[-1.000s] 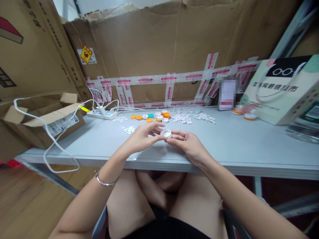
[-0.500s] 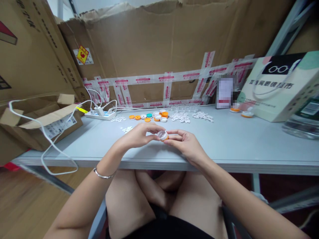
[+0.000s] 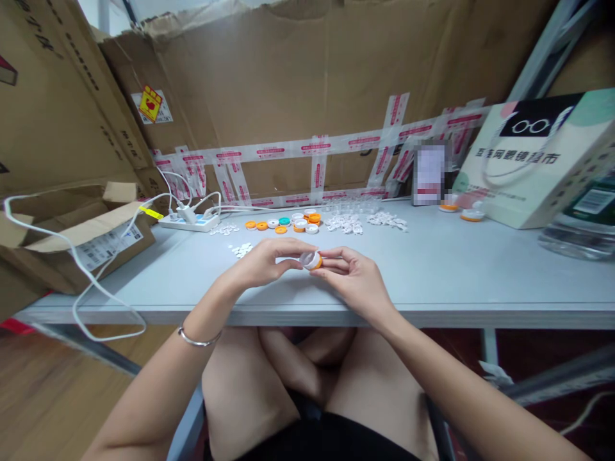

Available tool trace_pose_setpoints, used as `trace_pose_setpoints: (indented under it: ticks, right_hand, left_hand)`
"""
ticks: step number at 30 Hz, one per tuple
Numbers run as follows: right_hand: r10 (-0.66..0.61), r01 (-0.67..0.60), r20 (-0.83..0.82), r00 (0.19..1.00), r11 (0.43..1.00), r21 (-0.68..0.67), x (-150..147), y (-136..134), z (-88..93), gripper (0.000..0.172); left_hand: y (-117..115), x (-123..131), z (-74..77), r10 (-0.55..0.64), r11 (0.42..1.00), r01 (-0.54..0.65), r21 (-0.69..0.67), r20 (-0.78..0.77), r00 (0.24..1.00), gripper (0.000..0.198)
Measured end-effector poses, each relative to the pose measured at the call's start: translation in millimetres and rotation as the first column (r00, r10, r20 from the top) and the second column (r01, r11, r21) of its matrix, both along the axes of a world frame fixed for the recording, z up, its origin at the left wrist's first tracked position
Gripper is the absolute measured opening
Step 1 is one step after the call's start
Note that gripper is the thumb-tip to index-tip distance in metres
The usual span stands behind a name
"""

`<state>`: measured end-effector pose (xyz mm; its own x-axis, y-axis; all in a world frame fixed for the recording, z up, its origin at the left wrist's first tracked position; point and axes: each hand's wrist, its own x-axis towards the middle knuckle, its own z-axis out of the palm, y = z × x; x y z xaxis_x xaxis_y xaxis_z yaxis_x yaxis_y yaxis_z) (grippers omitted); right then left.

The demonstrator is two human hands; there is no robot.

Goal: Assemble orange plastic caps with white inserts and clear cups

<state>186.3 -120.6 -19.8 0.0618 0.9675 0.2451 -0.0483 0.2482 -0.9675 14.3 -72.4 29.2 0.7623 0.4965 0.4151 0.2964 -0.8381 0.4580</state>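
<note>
A small round orange-and-white cap (image 3: 311, 260) is held just above the table's front part, its hollow white side tilted to the left. My left hand (image 3: 273, 261) is closed on its left side, thumb below and fingers above. On the other side, my right hand (image 3: 353, 275) pinches the orange part between thumb and fingers. Beyond my hands lie several orange round caps (image 3: 262, 226), white caps and a teal cap (image 3: 284, 221). Small flat white discs (image 3: 243, 250) lie in a heap past my left hand, and white plastic pieces (image 3: 344, 223) are piled behind my right hand.
At the left are a white power strip (image 3: 189, 222), a looping white cable (image 3: 79, 250) and an open cardboard box (image 3: 110, 237). A phone (image 3: 429, 173), a paper bag (image 3: 523, 166) and a large clear bottle (image 3: 581, 218) stand at the right. Big cardboard (image 3: 269, 83) backs the table.
The cap has turned in my fingers, so its hollow side leans more to the left and more orange shows. Both hands keep hold. The whole view has shifted slightly.
</note>
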Motion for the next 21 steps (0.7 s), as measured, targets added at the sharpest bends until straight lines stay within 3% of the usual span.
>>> trace_pose_setpoints:
  ticks: [9,21]
  right_hand:
    - [-0.024,0.019,0.053,0.998,0.996,0.084,-1.6,-3.6,-4.2,0.021]
    - [-0.108,0.066,0.159,0.981,0.967,0.247,-3.7,-10.8,-7.7,0.023]
  left_hand:
    - [3.4,-1.6,-3.6,0.027,0.999,-0.026,-0.038,0.007,1.0,0.035]
    - [-2.6,1.4,-2.9,0.023,0.947,0.027,-0.321,0.151,0.988,0.029]
